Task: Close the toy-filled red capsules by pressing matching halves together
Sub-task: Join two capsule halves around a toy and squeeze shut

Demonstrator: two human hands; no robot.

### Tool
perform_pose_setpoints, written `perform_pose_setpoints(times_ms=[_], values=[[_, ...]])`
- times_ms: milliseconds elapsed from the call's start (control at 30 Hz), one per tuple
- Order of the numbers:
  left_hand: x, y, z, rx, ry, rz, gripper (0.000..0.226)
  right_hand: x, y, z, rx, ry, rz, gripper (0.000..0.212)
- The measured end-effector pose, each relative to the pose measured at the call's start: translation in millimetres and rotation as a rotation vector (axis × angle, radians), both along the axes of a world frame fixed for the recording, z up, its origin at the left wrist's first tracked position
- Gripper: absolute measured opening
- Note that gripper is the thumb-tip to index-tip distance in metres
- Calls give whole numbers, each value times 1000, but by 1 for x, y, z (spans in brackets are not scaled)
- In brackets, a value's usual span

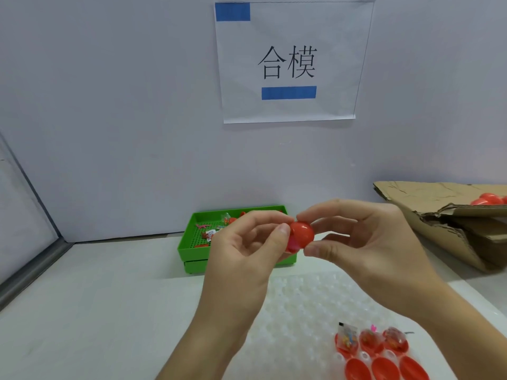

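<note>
**Capsule held between both hands above the table**

Hands meet in mid-air over the white table (96, 311), and between them sits a red capsule (301, 233). The left hand (247, 250) curls its fingers round the capsule's left side, thumb pressed on top, with something pink showing at the lower edge. The right hand (365, 237) pinches the right side — forefinger above, thumb below.

Behind the hands a green tray (192, 250) holds small toys and red pieces. On the clear bubbled tray (301, 303) near the person, three toy-filled red halves (370, 340) stand in a row, and three empty red halves (384, 368) lie just in front of them. To the right a torn cardboard box (439, 215) holds more red capsules (488, 199). A paper sign (290, 61) hangs on the wall.
</note>
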State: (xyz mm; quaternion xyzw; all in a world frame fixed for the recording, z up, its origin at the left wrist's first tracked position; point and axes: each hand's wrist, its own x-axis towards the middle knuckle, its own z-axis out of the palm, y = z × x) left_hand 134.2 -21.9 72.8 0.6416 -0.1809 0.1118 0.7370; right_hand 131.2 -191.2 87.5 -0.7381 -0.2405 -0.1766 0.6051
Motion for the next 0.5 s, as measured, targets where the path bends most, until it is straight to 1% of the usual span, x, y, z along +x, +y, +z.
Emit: perform_pose_setpoints(times_ms=[100, 200, 333, 500], values=[[0, -2, 0, 8, -14, 14, 15, 1, 1, -1, 9, -7, 19, 34], [0, -3, -1, 3, -21, 28, 22, 1, 2, -2, 22, -10, 44, 36], [0, -3, -3, 14, -26, 47, 18, 0, 3, -2, 16, -29, 40, 33], [1, -1, -3, -26, -6, -29, 22, 0, 2, -1, 42, -40, -11, 31]])
